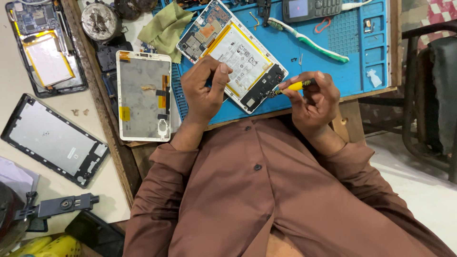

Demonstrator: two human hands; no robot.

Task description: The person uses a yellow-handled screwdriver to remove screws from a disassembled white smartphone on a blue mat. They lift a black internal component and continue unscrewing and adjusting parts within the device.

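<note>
An opened tablet lies slanted on a blue work mat, showing its white battery and circuit board. My left hand presses on the tablet's lower left edge, thumb on the battery. My right hand holds a small yellow-handled screwdriver, its tip at the dark lower corner of the tablet.
A white tablet screen frame lies left of the mat. Two more opened tablets rest on the table at left. A green cloth, a toothbrush and a keypad phone sit at the mat's far side. A chair stands at right.
</note>
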